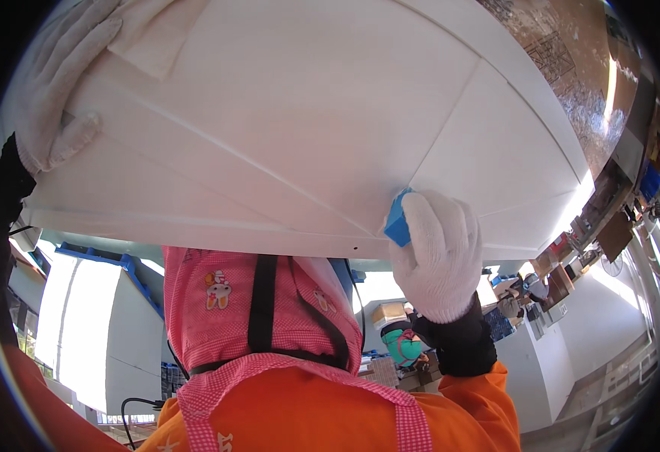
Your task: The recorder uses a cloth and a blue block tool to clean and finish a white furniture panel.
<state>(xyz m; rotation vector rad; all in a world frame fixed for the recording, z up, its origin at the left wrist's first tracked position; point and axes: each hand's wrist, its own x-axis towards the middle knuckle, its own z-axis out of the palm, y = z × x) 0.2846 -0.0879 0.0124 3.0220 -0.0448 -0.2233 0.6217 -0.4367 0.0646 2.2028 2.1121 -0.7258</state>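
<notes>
A large white panel (307,113) with raised ridge lines fills the upper part of the view. My right hand (439,245), in a white knit glove, is closed around a blue block (398,219) and presses it to the panel near its front edge, beside a ridge. The block's far side is hidden by my fingers. At the far left my gloved left hand (58,90) lies flat on the panel with its fingers stretched out. A pale cloth (153,34) rests on the panel just right of that hand.
A brown, shiny surface with streaks (571,68) lies beyond the panel at the upper right. Blue framing (111,255) shows past the panel's front edge at left. In the background, a person in a green top (403,345) is among boxes, and shelving stands at right.
</notes>
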